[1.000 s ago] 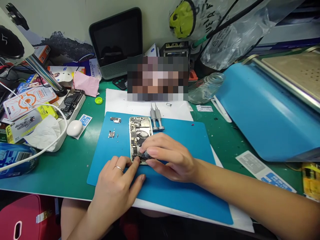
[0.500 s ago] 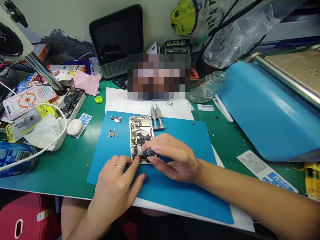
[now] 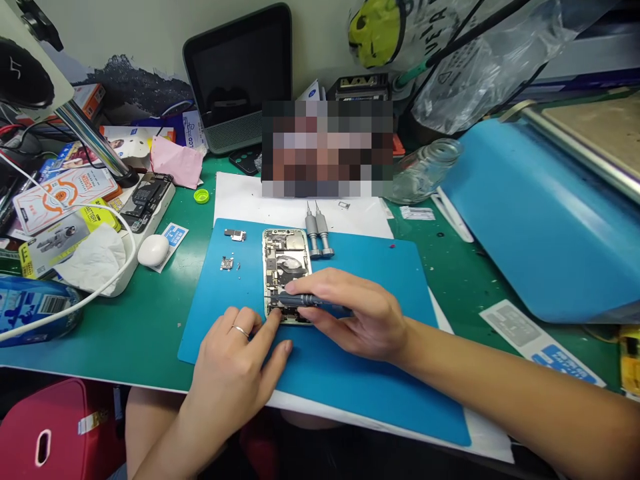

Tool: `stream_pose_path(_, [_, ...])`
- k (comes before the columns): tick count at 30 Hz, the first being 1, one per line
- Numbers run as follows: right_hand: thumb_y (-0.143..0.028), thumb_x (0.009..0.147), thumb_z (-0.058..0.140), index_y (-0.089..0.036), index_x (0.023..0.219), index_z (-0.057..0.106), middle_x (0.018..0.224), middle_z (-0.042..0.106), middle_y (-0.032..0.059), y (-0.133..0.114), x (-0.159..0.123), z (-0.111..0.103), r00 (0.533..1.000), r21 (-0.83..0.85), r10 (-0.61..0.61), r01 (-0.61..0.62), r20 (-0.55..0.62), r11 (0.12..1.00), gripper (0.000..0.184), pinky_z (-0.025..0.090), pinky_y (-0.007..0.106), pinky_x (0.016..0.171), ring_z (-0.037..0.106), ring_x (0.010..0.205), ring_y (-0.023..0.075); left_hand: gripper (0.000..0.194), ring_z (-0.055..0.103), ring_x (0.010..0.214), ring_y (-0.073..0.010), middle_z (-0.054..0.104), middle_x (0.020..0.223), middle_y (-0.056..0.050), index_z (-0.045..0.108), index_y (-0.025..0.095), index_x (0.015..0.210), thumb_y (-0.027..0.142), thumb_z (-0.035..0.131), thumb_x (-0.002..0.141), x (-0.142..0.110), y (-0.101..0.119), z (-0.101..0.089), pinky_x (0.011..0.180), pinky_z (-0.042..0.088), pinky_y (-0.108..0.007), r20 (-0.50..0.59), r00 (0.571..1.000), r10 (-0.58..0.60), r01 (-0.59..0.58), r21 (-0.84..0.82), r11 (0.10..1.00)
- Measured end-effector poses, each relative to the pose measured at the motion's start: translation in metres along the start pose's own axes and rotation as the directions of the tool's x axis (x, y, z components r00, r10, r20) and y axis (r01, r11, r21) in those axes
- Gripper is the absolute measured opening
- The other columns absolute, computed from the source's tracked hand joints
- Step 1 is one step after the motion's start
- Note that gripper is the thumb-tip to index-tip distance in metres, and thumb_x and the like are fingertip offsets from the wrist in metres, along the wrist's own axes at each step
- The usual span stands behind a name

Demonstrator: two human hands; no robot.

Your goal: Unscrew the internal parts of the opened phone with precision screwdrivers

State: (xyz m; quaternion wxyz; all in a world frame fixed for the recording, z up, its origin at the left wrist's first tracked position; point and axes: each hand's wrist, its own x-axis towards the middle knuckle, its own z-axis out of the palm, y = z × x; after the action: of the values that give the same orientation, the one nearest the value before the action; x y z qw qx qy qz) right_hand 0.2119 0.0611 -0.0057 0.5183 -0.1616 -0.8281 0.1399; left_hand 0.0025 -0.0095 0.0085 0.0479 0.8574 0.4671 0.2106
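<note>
An opened smartphone, its inner boards showing, lies on a blue mat. The index finger of my left hand presses on the phone's lower left part, with the thumb spread away and the other fingers bent. My right hand grips a dark screwdriver over the lower half of the phone. The screwdriver is tilted nearly flat, its thin tip pointing left. Small metal parts and a small connector piece rest left of the phone, with tiny bits beside them.
Two grey screwdrivers lie right of the phone's top. Behind the mat are white paper and a blurred-out patch. A glass jar lies at back right. Left stand a white earbud case, boxes, a cable and another opened phone.
The screwdriver in my right hand has swung from steep to nearly flat, its tip now pointing left. My left index finger stays on the phone. The view has shifted slightly.
</note>
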Motion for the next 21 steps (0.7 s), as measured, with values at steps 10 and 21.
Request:
stream_pose_path(10, [0.001,0.090,0.063,-0.017,0.123,0.048,0.108,0.075,0.0150,0.0030,-0.0026,0.0038,0.997,0.051,0.037,-0.040,0.070,0.998,0.041,0.067,0.034,0.087,0.075,0.104,0.0191,0.031,0.054,0.069,-0.0188,0.062,0.079,-0.002,0.066,0.013,0.126,0.031,0.055,0.102,-0.0014,0.0008,0.0019,0.060,0.042,-0.035,-0.006,1.000,0.029,-0.029,0.059,0.998])
stream_pose_path(21, [-0.003,0.091,0.064,-0.017,0.108,0.056,0.111,0.078,0.0149,0.0025,-0.0009,0.0045,0.992,-0.031,0.098,-0.096,0.080,0.995,0.024,0.066,0.032,0.089,0.077,0.106,0.0199,0.032,0.056,0.069,-0.0189,0.065,0.079,-0.003,0.066,0.012,0.125,0.032,0.054,0.103,-0.0008,0.0013,0.0007,0.060,0.043,-0.035,-0.007,1.000,0.030,-0.029,0.070,0.997])
